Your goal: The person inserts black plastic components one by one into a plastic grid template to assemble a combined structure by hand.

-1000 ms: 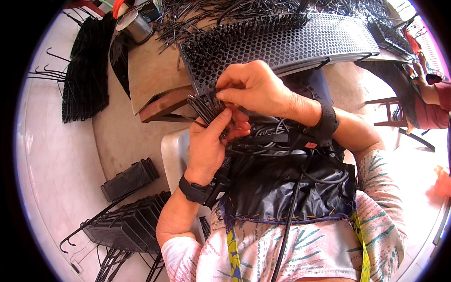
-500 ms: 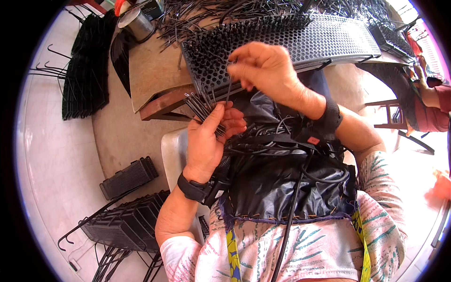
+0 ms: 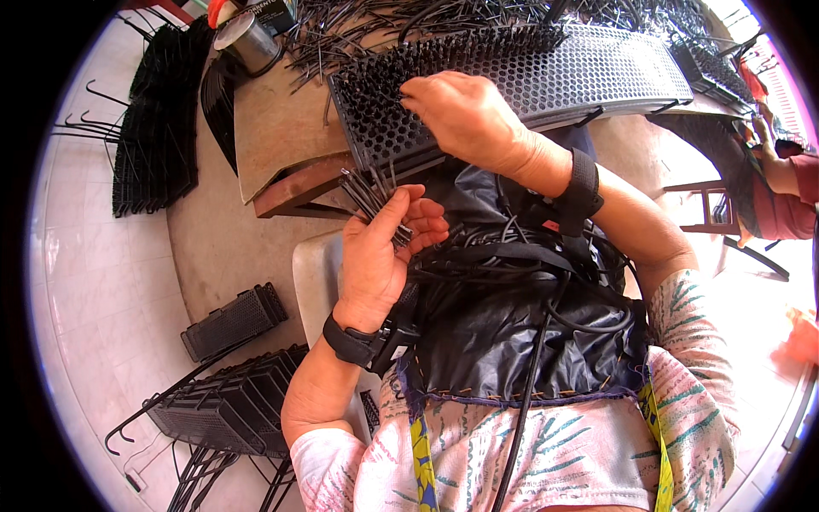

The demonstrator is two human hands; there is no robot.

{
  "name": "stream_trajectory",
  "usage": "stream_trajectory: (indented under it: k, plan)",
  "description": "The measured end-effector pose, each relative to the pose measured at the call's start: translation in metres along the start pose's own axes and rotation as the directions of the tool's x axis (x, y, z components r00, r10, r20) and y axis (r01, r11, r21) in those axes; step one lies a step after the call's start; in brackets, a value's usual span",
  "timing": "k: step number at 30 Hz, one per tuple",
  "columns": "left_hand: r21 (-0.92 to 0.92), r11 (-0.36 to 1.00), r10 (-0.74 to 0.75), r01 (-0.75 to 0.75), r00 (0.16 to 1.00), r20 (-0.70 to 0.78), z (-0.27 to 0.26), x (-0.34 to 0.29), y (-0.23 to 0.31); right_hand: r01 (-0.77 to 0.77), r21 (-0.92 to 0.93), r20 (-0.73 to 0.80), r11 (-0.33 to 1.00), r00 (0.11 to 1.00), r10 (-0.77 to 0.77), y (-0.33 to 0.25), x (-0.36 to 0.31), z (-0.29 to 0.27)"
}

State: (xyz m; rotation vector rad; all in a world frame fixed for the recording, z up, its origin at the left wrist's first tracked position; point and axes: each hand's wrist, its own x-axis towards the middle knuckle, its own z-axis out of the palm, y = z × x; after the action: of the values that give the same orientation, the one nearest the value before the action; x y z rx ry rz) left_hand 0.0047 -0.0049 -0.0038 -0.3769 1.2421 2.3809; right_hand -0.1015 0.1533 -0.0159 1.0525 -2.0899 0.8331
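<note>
Apparently, black strands are being set one by one into the perforated panel [image 3: 606,64] lying along the worktop's [image 3: 277,111] near edge: the bundle of strands [image 3: 365,198] is being clasped in the left hand's [image 3: 377,252] grip just off that edge, while the right hand [image 3: 471,109] is being held at the panel's holes, its grip hidden, so whether a strand is being pinched cannot be told. Firm seating, then a single strand's separation, seem to be being called for next. One panel is being worked and one bundle held, its overlapping strands defying a count, and one metal can [image 3: 247,44] is being kept by the worktop's left edge.
</note>
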Motion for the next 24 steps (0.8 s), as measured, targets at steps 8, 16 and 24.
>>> stream_trajectory:
  k: [8,16,24]
  plan:
    - [-0.004,1.0,-0.027,0.027,1.0,0.006,0.001,0.0,0.001,0.126,-0.245,0.272,0.961,0.961,-0.056,-0.017,0.011,-0.009]
    - [-0.004,1.0,-0.028,0.028,1.0,-0.013,0.0,0.0,-0.001,0.042,-0.175,0.339,0.984,0.941,0.02,-0.018,0.028,-0.016]
    - [0.006,0.999,-0.038,0.038,0.999,-0.022,0.001,-0.002,0.001,-0.206,-0.065,0.413,0.976,0.885,0.214,-0.014,0.048,-0.016]
